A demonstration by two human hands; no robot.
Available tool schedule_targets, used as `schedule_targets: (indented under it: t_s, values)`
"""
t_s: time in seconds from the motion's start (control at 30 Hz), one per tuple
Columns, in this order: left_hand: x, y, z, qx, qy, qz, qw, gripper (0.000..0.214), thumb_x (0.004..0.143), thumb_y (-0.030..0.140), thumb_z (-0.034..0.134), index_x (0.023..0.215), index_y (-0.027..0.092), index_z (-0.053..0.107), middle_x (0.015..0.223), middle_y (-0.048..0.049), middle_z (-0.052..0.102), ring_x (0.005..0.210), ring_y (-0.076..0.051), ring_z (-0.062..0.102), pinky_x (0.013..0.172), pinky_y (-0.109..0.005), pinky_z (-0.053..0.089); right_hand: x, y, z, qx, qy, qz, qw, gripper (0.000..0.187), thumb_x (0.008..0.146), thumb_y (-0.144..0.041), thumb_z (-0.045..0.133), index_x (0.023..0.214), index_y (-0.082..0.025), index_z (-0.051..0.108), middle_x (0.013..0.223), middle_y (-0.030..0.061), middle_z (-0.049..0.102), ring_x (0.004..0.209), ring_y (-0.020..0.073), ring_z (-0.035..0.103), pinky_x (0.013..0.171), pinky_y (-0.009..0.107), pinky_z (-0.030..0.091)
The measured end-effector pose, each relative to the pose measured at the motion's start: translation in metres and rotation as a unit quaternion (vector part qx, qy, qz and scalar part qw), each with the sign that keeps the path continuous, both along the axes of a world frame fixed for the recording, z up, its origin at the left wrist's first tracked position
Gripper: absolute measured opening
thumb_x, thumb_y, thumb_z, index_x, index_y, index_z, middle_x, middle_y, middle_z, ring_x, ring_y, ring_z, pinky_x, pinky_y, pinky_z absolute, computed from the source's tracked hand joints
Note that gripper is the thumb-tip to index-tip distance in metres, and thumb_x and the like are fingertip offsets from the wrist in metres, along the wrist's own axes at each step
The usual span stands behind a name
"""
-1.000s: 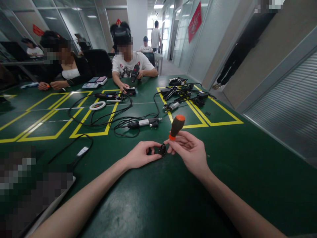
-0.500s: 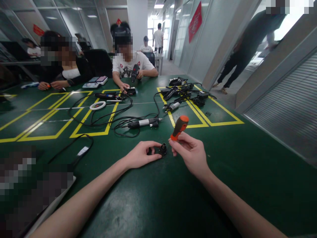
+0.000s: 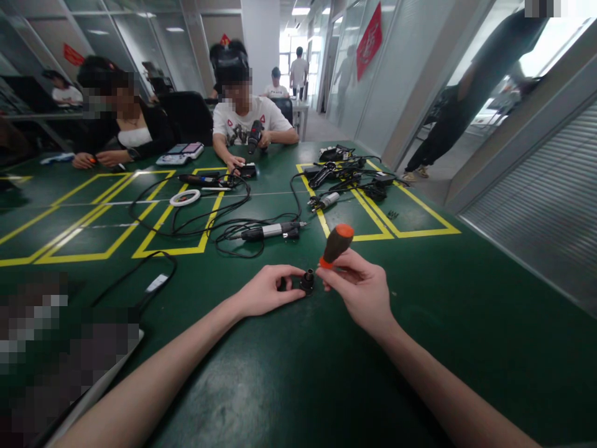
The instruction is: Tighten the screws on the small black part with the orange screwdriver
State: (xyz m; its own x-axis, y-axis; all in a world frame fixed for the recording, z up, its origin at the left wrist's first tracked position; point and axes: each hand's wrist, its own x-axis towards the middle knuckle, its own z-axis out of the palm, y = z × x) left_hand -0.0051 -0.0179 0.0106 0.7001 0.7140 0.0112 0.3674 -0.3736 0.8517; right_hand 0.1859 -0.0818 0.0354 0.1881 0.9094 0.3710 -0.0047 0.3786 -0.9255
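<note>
My left hand (image 3: 273,291) rests on the green table, with thumb and fingers closed around a small black cylindrical part (image 3: 307,282). A narrow tube-like neck points up from that part. Just right of it, my right hand (image 3: 358,283) grips a screwdriver (image 3: 336,244) by the lower end of its orange and dark grey handle. The handle tilts up and slightly right. Its shaft and tip cannot be made out behind my fingers.
Beyond my hands lies a grey and black electric screwdriver (image 3: 268,232) with coiled cable. More corded tools (image 3: 329,174) and a white ring (image 3: 185,197) lie farther back. Across the green table (image 3: 261,373), a person (image 3: 249,121) holds a drill; another person (image 3: 125,134) sits left.
The screwdriver handle has dipped slightly and tilts a little more. My left hand stays on the black part. At the far right, a standing person has shifted.
</note>
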Motion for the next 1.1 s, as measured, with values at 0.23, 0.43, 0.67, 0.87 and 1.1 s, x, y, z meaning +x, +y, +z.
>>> schedule_targets:
  t_s: [0.23,0.43,0.67,0.87,1.1]
  values:
    - [0.0002,0.0004,0.0,-0.001,0.007,0.008,1.0,0.039,0.085,0.035,0.072,0.119,0.015,0.073,0.076,0.0026,0.063,0.063,-0.01,0.045,0.064,-0.023,0.038,0.0007,0.0005,0.0012,-0.056,0.035,0.007,0.998,0.027,0.072,-0.038,0.087,0.087,-0.019,0.075,0.073,0.0027,0.074,0.055,0.015,0.067,0.053,0.03,0.064]
    - [0.0002,-0.0004,0.0003,0.0,0.002,0.005,1.0,0.039,0.086,0.035,0.072,0.12,0.014,0.073,0.075,0.0033,0.061,0.061,-0.009,0.043,0.063,-0.022,0.038,0.0008,0.0027,0.0021,-0.086,0.07,0.001,0.994,0.032,0.061,-0.034,0.095,0.075,-0.019,0.07,0.067,0.0033,0.075,0.052,0.0145,0.066,0.05,0.027,0.061]
    - [0.0003,0.0003,-0.0014,0.005,0.008,0.008,1.0,0.039,0.085,0.035,0.071,0.12,0.016,0.074,0.076,0.0024,0.063,0.063,-0.01,0.044,0.063,-0.022,0.039,0.0033,0.0025,0.003,-0.048,0.021,0.027,0.998,0.023,0.076,-0.039,0.084,0.08,-0.018,0.076,0.075,0.0027,0.071,0.054,0.0122,0.063,0.045,0.025,0.055]
    - [-0.0001,-0.0004,0.001,0.005,0.006,0.003,1.0,0.039,0.086,0.035,0.071,0.12,0.016,0.074,0.077,0.0025,0.062,0.063,-0.01,0.045,0.064,-0.023,0.039,0.0037,0.0033,0.0001,-0.09,0.043,0.011,0.995,0.033,0.061,-0.035,0.094,0.08,-0.019,0.072,0.069,0.0009,0.072,0.053,0.0139,0.063,0.05,0.028,0.06]
    - [-0.0003,-0.0001,-0.0005,0.004,0.002,0.004,1.0,0.039,0.086,0.034,0.072,0.12,0.015,0.073,0.076,0.0029,0.062,0.063,-0.01,0.046,0.064,-0.023,0.038,0.0024,0.003,0.0023,-0.054,0.027,0.021,0.998,0.017,0.073,-0.033,0.085,0.077,-0.019,0.078,0.075,0.0022,0.069,0.055,0.0117,0.063,0.048,0.024,0.055]
